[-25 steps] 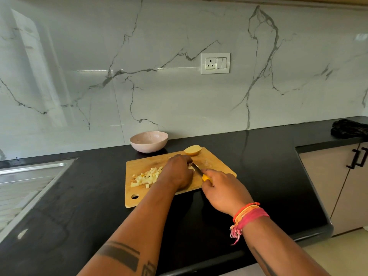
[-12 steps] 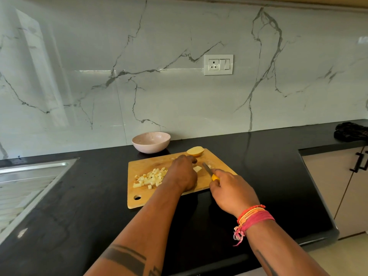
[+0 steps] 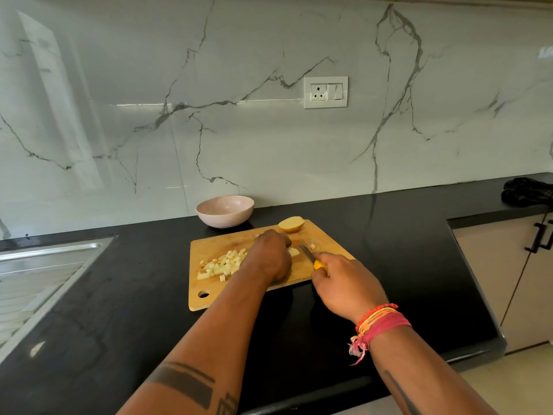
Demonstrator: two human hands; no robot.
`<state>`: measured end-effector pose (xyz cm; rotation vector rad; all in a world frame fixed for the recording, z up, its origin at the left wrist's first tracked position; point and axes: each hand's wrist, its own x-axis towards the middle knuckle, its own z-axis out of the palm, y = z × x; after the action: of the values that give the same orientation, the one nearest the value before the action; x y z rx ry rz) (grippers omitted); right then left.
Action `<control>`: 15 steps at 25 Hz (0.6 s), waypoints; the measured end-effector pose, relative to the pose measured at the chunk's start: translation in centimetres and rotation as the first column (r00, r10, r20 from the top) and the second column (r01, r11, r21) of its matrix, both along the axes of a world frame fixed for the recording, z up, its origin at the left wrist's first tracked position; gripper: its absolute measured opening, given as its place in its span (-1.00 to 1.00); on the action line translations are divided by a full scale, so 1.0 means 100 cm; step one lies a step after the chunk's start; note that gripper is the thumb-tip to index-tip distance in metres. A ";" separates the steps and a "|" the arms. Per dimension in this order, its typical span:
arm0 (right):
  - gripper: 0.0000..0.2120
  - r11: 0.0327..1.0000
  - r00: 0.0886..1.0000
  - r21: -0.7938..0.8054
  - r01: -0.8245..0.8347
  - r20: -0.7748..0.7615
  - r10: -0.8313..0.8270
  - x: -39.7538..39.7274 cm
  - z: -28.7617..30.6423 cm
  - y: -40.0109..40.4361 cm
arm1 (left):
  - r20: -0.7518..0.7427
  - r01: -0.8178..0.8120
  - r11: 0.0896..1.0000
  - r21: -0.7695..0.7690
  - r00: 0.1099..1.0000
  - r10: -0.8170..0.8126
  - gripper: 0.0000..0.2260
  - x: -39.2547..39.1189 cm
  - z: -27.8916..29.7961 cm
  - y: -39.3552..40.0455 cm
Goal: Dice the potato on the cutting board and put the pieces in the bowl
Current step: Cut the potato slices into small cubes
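Potato cubes (image 3: 220,265) are lying in a little heap on the left part of the wooden cutting board (image 3: 209,298), which is sitting on the black counter (image 3: 104,310). The left hand (image 3: 270,257) is curling down over a small white potato piece (image 3: 294,251) in the middle of the board and holding it in place. The right hand (image 3: 344,284) is gripping the yellow handle of a knife (image 3: 311,256), and the blade is pointing up and to the left, just beside that piece (I cannot tell if it is touching). A tiny loose bit is lying just past the blade. Half a potato (image 3: 291,224) is sitting flat side up at the far edge of the board. The pink bowl (image 3: 225,211) is standing on the counter just behind the board, near the marble wall (image 3: 269,145). A steel sink (image 3: 36,280) is showing at the left, and a dark cloth (image 3: 526,191) is lying far off at the right.
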<state>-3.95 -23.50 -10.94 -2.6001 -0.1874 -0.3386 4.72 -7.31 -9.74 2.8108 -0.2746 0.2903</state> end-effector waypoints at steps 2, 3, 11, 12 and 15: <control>-0.55 0.999 1.000 -0.048 -0.022 0.014 0.023 -0.004 -0.002 0.006 | -0.011 0.006 1.000 -0.011 1.000 -0.007 -0.64 0.001 0.001 0.002; -0.55 0.998 0.999 -0.053 -0.027 0.021 0.028 -0.006 -0.002 0.007 | -0.014 0.009 1.000 -0.012 1.000 -0.009 -0.65 0.002 0.001 0.003; -0.60 0.994 0.997 -0.106 -0.037 0.057 0.043 0.000 0.004 0.020 | 0.014 0.006 0.996 0.084 1.000 -0.007 -0.71 0.000 0.004 0.003; -0.62 0.990 0.997 -0.131 -0.048 0.046 0.055 0.002 0.005 0.022 | 0.014 0.005 0.996 0.086 1.000 -0.006 -0.71 0.000 0.004 0.002; -0.64 0.980 0.995 -0.177 -0.091 0.014 0.095 0.010 0.009 0.026 | 0.008 -0.005 0.998 0.065 1.000 0.004 -0.72 0.001 0.003 0.002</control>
<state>-2.93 -20.94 -10.03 -2.7515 -0.3603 -0.3307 4.85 -7.06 -9.45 2.8749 -0.2843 0.2980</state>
